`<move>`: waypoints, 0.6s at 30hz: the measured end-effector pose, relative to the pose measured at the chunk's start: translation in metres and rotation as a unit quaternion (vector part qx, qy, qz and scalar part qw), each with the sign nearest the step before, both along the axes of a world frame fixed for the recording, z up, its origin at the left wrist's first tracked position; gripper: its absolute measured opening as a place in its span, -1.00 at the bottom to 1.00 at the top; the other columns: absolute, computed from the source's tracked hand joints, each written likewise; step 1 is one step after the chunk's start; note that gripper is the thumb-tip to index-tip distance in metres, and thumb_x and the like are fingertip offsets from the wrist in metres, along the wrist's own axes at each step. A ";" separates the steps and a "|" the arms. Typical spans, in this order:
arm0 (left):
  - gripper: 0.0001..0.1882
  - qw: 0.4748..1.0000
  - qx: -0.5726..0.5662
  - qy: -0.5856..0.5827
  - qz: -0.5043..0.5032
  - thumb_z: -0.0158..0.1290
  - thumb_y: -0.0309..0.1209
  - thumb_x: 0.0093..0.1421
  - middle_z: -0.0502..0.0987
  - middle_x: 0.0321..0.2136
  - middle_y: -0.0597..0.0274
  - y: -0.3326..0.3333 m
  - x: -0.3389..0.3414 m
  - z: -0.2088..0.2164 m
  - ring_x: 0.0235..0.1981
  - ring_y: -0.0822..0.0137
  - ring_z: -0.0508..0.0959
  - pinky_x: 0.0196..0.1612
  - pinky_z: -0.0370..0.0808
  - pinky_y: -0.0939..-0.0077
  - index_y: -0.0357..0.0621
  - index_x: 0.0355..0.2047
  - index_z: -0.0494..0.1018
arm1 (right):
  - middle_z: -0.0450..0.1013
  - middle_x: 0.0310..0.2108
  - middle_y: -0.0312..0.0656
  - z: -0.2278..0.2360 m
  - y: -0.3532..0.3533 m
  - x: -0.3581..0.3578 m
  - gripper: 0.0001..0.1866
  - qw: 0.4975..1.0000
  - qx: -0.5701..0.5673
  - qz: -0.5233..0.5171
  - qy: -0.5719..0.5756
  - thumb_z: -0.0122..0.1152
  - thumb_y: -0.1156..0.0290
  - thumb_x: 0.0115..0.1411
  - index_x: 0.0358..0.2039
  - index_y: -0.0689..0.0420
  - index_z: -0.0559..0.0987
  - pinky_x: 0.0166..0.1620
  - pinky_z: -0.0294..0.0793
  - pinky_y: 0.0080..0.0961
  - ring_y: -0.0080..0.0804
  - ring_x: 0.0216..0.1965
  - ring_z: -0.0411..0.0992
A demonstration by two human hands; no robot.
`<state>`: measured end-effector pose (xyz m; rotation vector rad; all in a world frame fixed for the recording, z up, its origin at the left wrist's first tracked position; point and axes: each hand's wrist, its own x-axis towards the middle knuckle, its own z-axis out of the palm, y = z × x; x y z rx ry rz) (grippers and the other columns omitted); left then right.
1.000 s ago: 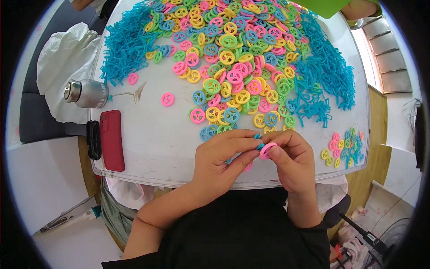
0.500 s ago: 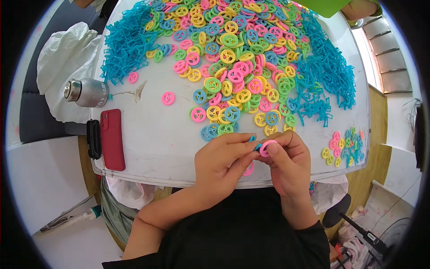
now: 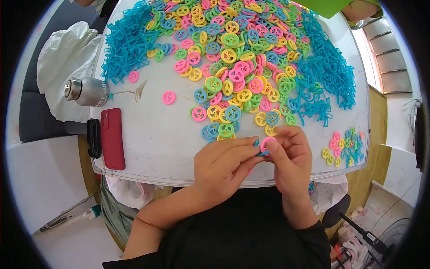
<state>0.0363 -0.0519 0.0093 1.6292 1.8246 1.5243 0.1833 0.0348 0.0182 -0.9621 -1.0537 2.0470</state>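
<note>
My left hand (image 3: pixel 221 166) pinches a small blue plastic frame piece (image 3: pixel 263 153), mostly hidden by the fingers. Between thumb and fingers of my right hand (image 3: pixel 293 157) is a pink toy wheel (image 3: pixel 264 142), held against the blue piece near the table's front edge. Whether the two are joined I cannot tell. Just beyond my hands, a big heap of pink, yellow, green and blue wheels (image 3: pixel 242 69) spreads back across the white table (image 3: pixel 148 148). Another pink wheel shows partly below my left fingers.
Blue frame pieces lie heaped at left (image 3: pixel 127 42) and right (image 3: pixel 329 71). A small cluster of wheels and blue pieces (image 3: pixel 349 148) sits at the right corner. A red phone (image 3: pixel 113 139), a black case (image 3: pixel 93 139) and a silver flask (image 3: pixel 89 92) line the left edge. Another person's arm (image 3: pixel 358 10) shows far right.
The pink wheel has shifted slightly up and turned within my right fingers. The blue piece now shows below the wheel's edge. My right fingers have lifted a little.
</note>
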 end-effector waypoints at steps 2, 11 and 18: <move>-0.68 1.000 -0.010 0.001 -0.012 0.37 -0.55 -0.02 0.67 -0.19 0.12 0.000 -0.001 0.003 -0.32 0.17 0.65 -0.26 0.55 0.41 -0.13 -0.23 0.56 | 0.50 -0.30 -0.23 0.005 -0.001 0.001 -0.77 0.987 0.154 -0.004 -0.041 0.21 0.50 0.31 -0.06 0.31 0.49 -0.18 0.63 -0.52 -0.53 -0.28 0.51; -0.60 0.996 -0.068 -0.028 -0.053 0.41 -0.49 -0.01 0.63 -0.31 0.17 0.001 -0.012 0.006 -0.42 0.31 0.61 -0.40 0.51 0.52 -0.12 -0.14 0.57 | 0.54 -0.30 -0.21 0.007 0.011 0.023 -0.65 0.959 0.223 0.131 -0.114 0.29 0.63 0.20 0.02 0.32 0.54 -0.22 0.60 -0.58 -0.53 -0.29 0.55; -0.56 0.985 -0.123 -0.121 -0.022 0.38 -0.42 0.00 0.63 -0.26 0.21 -0.003 -0.004 0.004 -0.41 0.21 0.61 -0.40 0.48 0.37 -0.10 -0.11 0.48 | 0.54 -0.45 -0.23 0.012 0.027 0.023 -0.62 0.782 0.557 0.184 -0.210 0.37 0.58 0.15 0.00 0.29 0.56 -0.38 0.51 -0.66 -0.55 -0.47 0.51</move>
